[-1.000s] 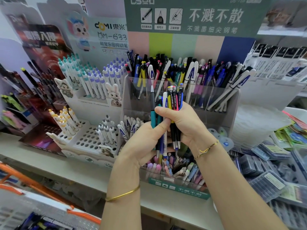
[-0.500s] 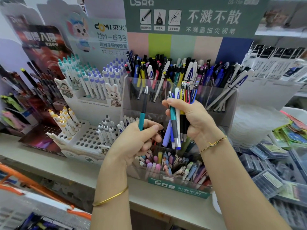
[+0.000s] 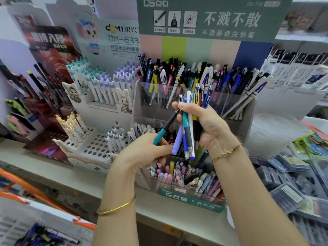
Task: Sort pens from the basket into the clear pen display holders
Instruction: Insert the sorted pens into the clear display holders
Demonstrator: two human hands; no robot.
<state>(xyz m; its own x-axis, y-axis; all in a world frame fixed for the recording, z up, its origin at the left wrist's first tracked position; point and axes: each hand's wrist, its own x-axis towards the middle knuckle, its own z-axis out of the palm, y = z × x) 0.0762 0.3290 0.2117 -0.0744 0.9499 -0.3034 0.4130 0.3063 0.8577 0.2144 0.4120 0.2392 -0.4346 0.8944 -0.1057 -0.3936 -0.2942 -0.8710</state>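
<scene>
The clear pen display holder (image 3: 227, 103) is the reference. It is tiered: dark, blue and white pens fill the upper tier, and pastel pens fill the lower front tier.

Right hand (image 3: 207, 128): in front of the holder's middle tier. The fingers are curled tightly round a bundle of pens (image 3: 190, 125). The bundle stands roughly upright, and its upper ends overlap the front wall of the holder's upper tier.

Left hand (image 3: 142, 153): in front of the holder's left half, lower than the right hand. Thumb and fingers are closed on the lower end of a teal pen (image 3: 162, 133). This pen slants up and to the right, and its dark end reaches the bundle at the right fingertips. Contact there cannot be confirmed.

Basket (image 3: 26, 190): well apart from the holder, down and to its left, with an orange rim. The pens inside it are blurred.

A white display stand (image 3: 95, 144) with rows of holes is just beside the holder's left wall. A green header card (image 3: 213, 18) rises behind the holder. The holder rests on a shelf (image 3: 71, 176).
</scene>
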